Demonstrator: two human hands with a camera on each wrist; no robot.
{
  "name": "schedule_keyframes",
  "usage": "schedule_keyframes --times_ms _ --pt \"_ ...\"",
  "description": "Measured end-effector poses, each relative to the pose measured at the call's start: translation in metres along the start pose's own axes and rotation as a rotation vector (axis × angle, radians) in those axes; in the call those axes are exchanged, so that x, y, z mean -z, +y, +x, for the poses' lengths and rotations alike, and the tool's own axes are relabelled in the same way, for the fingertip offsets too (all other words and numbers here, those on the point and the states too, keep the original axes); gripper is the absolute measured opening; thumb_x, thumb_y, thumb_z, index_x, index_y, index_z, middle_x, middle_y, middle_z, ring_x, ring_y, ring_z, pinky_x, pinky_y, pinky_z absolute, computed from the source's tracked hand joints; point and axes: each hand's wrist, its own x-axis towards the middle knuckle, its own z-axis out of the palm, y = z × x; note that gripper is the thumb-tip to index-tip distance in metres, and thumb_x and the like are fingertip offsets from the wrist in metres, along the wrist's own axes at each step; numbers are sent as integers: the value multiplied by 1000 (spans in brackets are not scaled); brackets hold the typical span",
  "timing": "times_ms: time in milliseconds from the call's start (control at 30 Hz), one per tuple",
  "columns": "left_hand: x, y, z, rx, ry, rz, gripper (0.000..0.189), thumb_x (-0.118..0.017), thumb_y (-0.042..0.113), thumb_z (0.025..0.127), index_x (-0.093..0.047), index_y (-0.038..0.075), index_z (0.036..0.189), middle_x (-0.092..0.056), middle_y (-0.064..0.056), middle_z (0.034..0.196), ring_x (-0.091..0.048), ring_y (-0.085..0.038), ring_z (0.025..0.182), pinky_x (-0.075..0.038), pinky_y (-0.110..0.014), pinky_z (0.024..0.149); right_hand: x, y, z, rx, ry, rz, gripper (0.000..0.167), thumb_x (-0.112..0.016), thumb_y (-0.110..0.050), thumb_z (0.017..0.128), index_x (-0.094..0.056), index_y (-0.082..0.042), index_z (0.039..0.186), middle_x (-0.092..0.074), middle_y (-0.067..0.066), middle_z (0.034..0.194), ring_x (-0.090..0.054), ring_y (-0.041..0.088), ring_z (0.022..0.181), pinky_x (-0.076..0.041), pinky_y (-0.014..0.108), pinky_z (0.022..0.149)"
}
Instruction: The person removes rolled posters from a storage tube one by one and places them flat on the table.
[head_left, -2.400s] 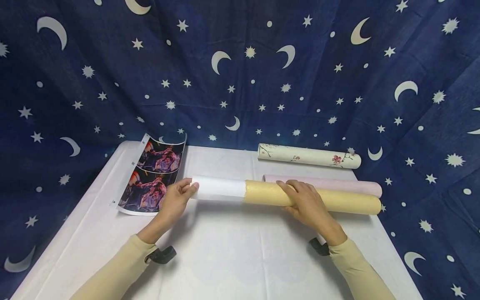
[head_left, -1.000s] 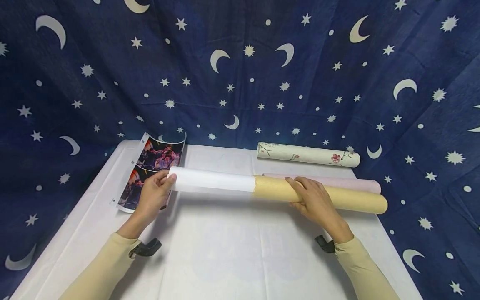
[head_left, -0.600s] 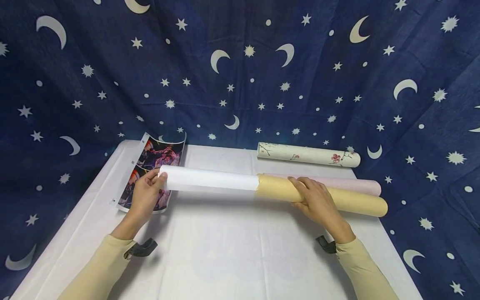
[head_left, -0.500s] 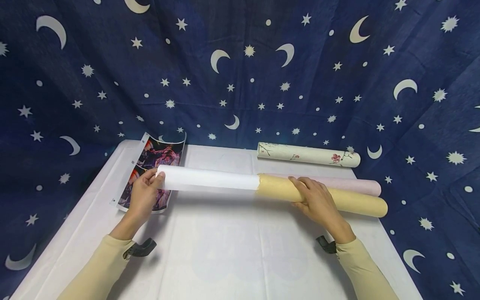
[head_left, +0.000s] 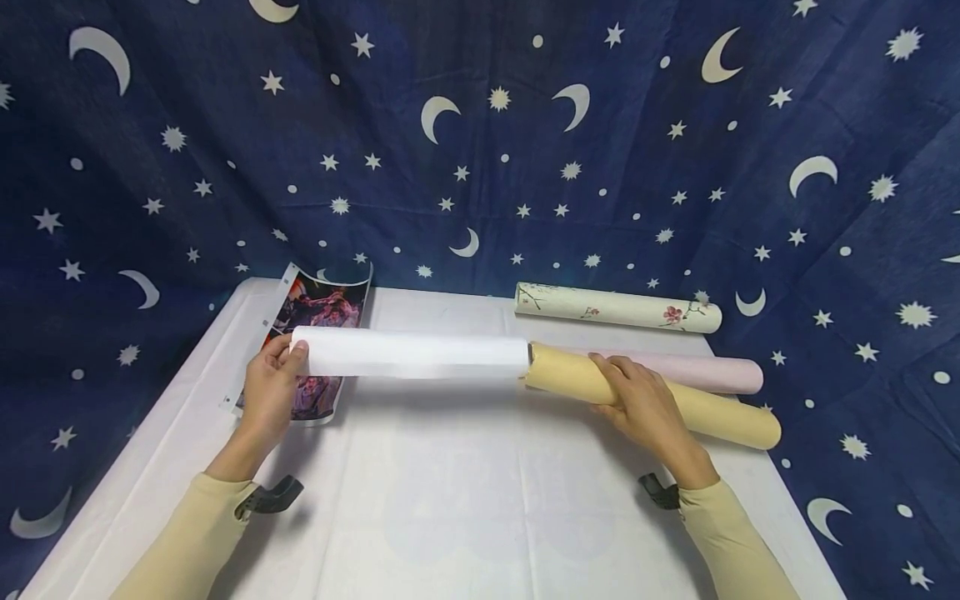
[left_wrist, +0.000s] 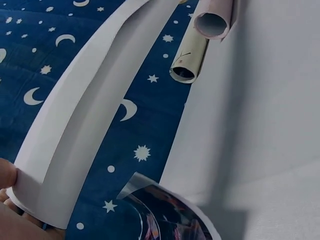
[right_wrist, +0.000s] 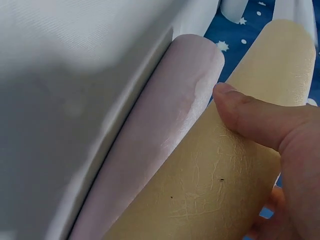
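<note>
My left hand (head_left: pixel 270 392) pinches the left end of a rolled sheet of white paper (head_left: pixel 412 353), thumb in front. A lengthwise free edge of this paper roll (left_wrist: pixel 85 115) shows in the left wrist view. My right hand (head_left: pixel 645 408) grips a yellow wallpaper roll (head_left: pixel 727 417) around its middle, thumb on top in the right wrist view. The yellow roll slopes down to the right. A dark sliver of its opening shows beside the paper's right end; whether the paper's tip is inside I cannot tell.
Behind the yellow roll lies a pale pink roll (head_left: pixel 705 372). Farther back is a cream roll with a floral pattern (head_left: pixel 615 308). A curled printed picture sheet (head_left: pixel 318 400) lies at the left, partly behind my left hand. A blue star-and-moon cloth (head_left: pixel 480 133) hangs behind the white table (head_left: pixel 450 517).
My left hand has moved left, drawing the white paper lengthwise out of the yellow roll. The right hand has shifted slightly right, and the yellow roll's right end has dipped.
</note>
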Motion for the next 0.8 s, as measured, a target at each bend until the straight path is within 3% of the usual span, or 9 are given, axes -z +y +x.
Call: schedule_keyframes --times_ms 233,433,800 --pt "5 2 3 -1 47 -26 40 -51 32 102 -50 3 130 -63 15 106 -55 -3 106 -43 -10 87 -3 5 -12 18 -39 -28 85 -89 -22 69 -48 -16 143 -62 14 119 -62 37 103 -47 56 87" --pt "6 2 4 -8 51 -67 42 -53 32 101 -50 2 131 -64 13 105 -57 -3 103 -44 -10 86 -9 11 -23 44 -63 -36 83 -91 -20 67 -52 -14 140 -63 13 117 -63 37 102 -47 55 87" --pt "3 2 4 7 54 -44 39 -52 32 101 -51 4 129 -62 13 107 -54 -5 108 -40 -12 89 -21 19 -29 87 -93 -83 82 -92 -17 64 -55 -14 138 -59 12 121 -56 39 111 -44 59 90"
